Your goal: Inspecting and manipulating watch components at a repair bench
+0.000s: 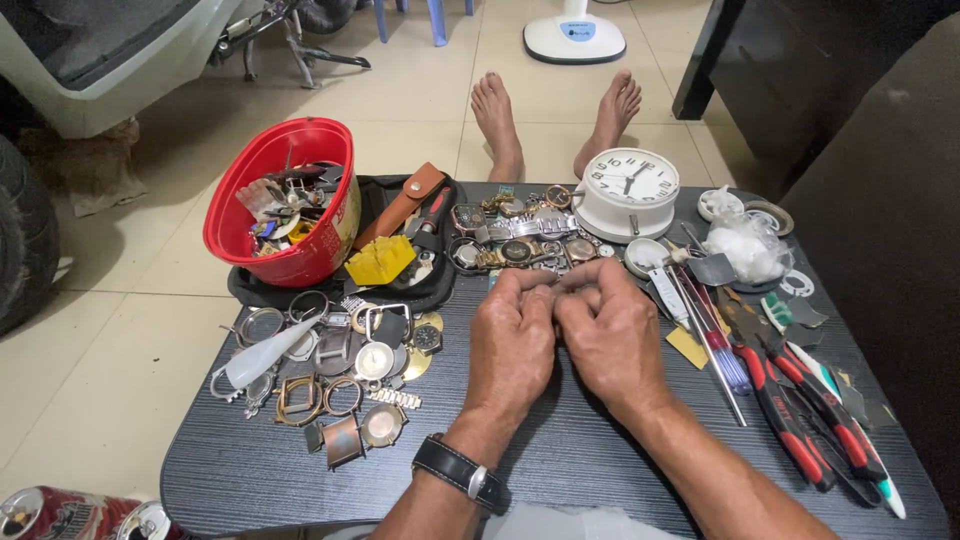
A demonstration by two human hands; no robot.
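Observation:
My left hand (512,340) and my right hand (612,335) rest together at the middle of a dark tray table (580,455). Their fingertips meet and pinch something very small that I cannot make out. A black watch is strapped on my left wrist (462,472). Just beyond the fingertips lies a cluster of wristwatches (520,245). A white round clock (630,192) stands behind them. Loose watch cases and rings (335,365) are spread to the left of my left hand.
A red bowl (262,238) of small parts sits at the back left on a black pouch (440,280). Red-handled pliers (800,410), screwdrivers (712,345) and a plastic bag (745,245) lie on the right. My bare feet (555,120) rest on the tiled floor.

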